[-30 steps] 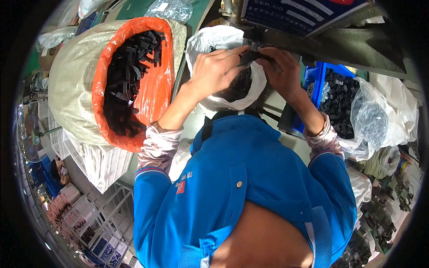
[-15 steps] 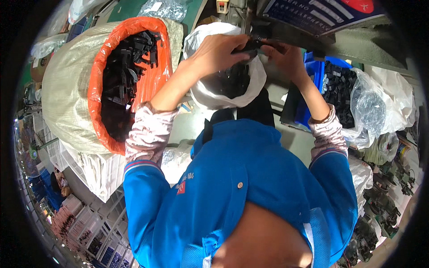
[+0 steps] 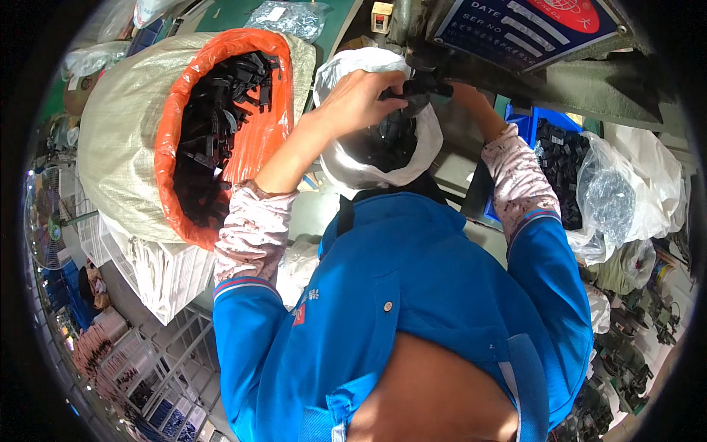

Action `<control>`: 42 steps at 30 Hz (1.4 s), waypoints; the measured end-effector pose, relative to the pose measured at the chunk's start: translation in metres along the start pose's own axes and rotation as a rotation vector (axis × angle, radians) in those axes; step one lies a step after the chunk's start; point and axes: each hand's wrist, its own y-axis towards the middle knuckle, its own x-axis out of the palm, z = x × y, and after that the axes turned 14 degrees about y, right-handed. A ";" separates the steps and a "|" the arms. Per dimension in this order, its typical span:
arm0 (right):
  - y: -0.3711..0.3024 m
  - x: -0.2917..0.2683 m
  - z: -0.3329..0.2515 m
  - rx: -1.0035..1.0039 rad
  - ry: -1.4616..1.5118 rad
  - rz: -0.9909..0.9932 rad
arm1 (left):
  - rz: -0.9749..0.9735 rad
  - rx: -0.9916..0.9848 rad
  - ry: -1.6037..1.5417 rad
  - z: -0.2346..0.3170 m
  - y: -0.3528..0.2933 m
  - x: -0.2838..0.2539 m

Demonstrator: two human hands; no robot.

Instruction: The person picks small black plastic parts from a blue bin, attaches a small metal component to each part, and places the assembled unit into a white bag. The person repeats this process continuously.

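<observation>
Over the white-lined container (image 3: pixel 429 144), my left hand (image 3: pixel 366 97) pinches one end of a black plastic part (image 3: pixel 418 90). The part's far end reaches the dark machine (image 3: pixel 482 70); whether it rests on the machine or only comes close, I cannot tell. My right hand (image 3: pixel 470 96) is stretched up to the machine, just right of that part. Its fingers are lost in shadow and behind the machine, so their grip does not show. Several dark parts (image 3: pixel 387 140) lie inside the container below my left hand.
On the left stands a woven sack (image 3: pixel 118 140) with an orange liner (image 3: pixel 166 147), holding many black parts (image 3: pixel 206 140). A blue bin (image 3: pixel 521 121) of black pieces is at the right, beside clear plastic bags (image 3: pixel 607 188). A machine plate (image 3: pixel 526 33) overhangs the upper right.
My right hand has moved farther up and in by the machine, and its fingers have gone out of sight. My left hand still holds the black part. The whole view has shifted slightly.
</observation>
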 end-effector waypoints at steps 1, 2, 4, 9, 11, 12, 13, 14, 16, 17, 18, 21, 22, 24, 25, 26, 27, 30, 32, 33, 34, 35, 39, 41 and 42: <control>-0.001 0.001 -0.001 -0.019 0.010 0.020 | 0.011 -0.001 -0.011 -0.002 -0.001 0.001; -0.002 0.001 0.000 -0.026 0.026 0.030 | 0.022 0.009 -0.019 -0.002 -0.001 0.002; -0.005 0.001 0.000 -0.048 0.042 0.065 | 0.044 0.025 -0.033 -0.004 -0.001 0.003; -0.003 0.006 0.011 -0.079 0.024 0.177 | 0.199 0.098 0.034 0.001 -0.011 0.012; 0.008 0.009 0.012 -0.063 -0.104 0.255 | 0.340 0.209 0.135 -0.006 -0.030 0.037; 0.018 0.014 0.018 -0.042 -0.263 0.345 | 0.374 0.255 0.210 -0.008 -0.040 0.047; 0.029 0.025 0.026 -0.026 -0.424 0.430 | 0.338 0.322 0.350 -0.019 -0.052 0.060; 0.038 0.036 0.044 -0.079 -0.482 0.585 | 0.263 0.260 0.331 -0.028 -0.061 0.074; 0.051 0.047 0.071 -0.132 -0.381 0.792 | 0.328 0.228 0.326 -0.037 -0.067 0.074; 0.053 0.044 0.073 -0.151 -0.227 0.847 | 0.289 0.160 0.219 -0.049 -0.072 0.082; 0.051 0.037 0.059 -0.146 0.142 0.764 | 0.204 0.016 0.199 -0.061 -0.084 0.078; 0.013 0.019 0.019 0.028 1.148 0.504 | 0.471 -0.388 0.211 -0.110 -0.095 0.048; 0.000 0.020 0.012 0.020 1.230 0.552 | 0.446 -0.589 0.237 -0.124 -0.093 0.033; -0.021 0.018 0.000 -0.013 1.383 0.652 | 0.244 -0.827 0.492 -0.184 -0.102 0.030; -0.031 0.019 -0.001 0.071 1.280 0.637 | 0.113 -0.888 0.487 -0.193 -0.102 0.024; -0.046 0.014 -0.015 -0.022 1.327 0.627 | -0.046 -0.960 0.529 -0.199 -0.103 0.022; -0.060 0.008 -0.031 -0.053 1.415 0.573 | -0.077 -0.885 0.642 -0.226 -0.123 0.035; -0.101 -0.003 -0.064 -0.140 1.637 0.503 | -0.197 -0.926 0.686 -0.226 -0.119 0.039; -0.124 -0.016 -0.087 -0.194 1.697 0.466 | -0.177 -1.007 0.651 -0.214 -0.118 0.035; -0.128 -0.020 -0.093 -0.235 1.715 0.457 | -0.163 -1.053 0.637 -0.209 -0.118 0.032; -0.130 -0.022 -0.097 -0.278 1.731 0.445 | -0.040 -1.065 0.583 -0.204 -0.125 0.032; -0.133 -0.025 -0.101 -0.279 1.759 0.429 | 0.087 -1.070 0.526 -0.202 -0.133 0.032; -0.132 -0.029 -0.099 -0.276 1.666 0.362 | 0.649 -1.130 -0.963 -0.179 -0.156 0.030; -0.128 -0.035 -0.106 -0.362 1.733 0.268 | 0.619 -0.717 -1.792 -0.187 -0.201 0.034; -0.119 -0.028 -0.098 -0.402 1.768 0.254 | 0.712 -0.681 -1.921 -0.147 -0.183 0.030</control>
